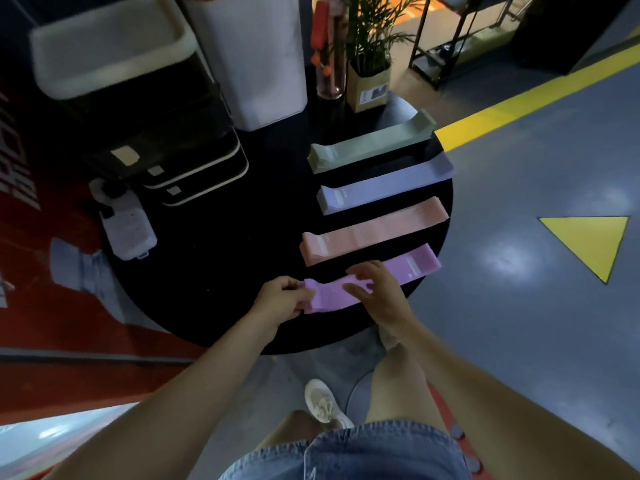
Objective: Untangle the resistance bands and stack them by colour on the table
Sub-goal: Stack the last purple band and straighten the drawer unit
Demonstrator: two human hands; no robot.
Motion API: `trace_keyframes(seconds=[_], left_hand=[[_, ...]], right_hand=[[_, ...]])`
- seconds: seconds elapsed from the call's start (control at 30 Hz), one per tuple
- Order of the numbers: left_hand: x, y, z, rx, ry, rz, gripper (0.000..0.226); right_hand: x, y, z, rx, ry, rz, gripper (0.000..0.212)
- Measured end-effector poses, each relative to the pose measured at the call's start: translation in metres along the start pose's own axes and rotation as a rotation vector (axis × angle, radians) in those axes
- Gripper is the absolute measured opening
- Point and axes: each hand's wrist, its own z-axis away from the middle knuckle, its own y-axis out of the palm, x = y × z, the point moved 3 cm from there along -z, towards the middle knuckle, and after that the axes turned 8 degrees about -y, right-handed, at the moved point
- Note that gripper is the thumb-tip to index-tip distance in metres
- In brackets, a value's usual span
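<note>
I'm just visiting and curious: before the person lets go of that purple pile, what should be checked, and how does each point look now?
1. Left hand has a grip on the purple stack's near end: ok.
2. Right hand rests open on it: ok.
3. Purple stack lies straight: not ok, near end bunched.
4. Green stack, lilac stack and pink stack lie separate: ok.
5. No loose bands left on the table: ok.

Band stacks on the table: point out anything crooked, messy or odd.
Green, blue and peach stacks lie flat and roughly parallel. Only the purple stack is unsettled: its near end is bunched where the left hand pinches it, while the right hand rests open on it. The green stack's far end curls up slightly.
</note>
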Motion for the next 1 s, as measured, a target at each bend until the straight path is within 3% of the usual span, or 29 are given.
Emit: trace_keyframes(seconds=[0.23,0.43,0.5,0.6,0.7,0.87,1.0], left_hand=[[-0.047,0.055,0.019,0.169,0.009,0.159,0.002],[-0.062,0.096,0.014,0.271,0.008,0.174,0.023],[-0.062,0.105,0.008,0.231,0.057,0.116,0.026],[-0.049,0.104,-0.010,0.013,0.207,-0.205,0.009],[-0.029,0.097,-0.024,-0.121,0.209,-0.358,0.014],[-0.023,0.099,-0.039,-0.148,0.187,-0.406,0.021],[-0.025,0.103,-0.041,-0.177,0.191,-0.456,0.027]], right_hand=[[0.022,-0.027,0.007,0.090,0.015,-0.269,0.034],[-0.005,-0.050,0.002,-0.072,0.089,-0.096,0.029],[-0.016,-0.054,0.001,-0.105,0.116,-0.064,0.020],[-0.029,-0.063,0.001,-0.201,0.183,-0.012,0.014],[-0.040,-0.072,0.000,-0.272,0.211,0.059,0.013],[-0.064,-0.077,-0.005,-0.310,0.257,0.112,0.014],[-0.076,-0.082,-0.007,-0.344,0.319,0.178,0.026]])
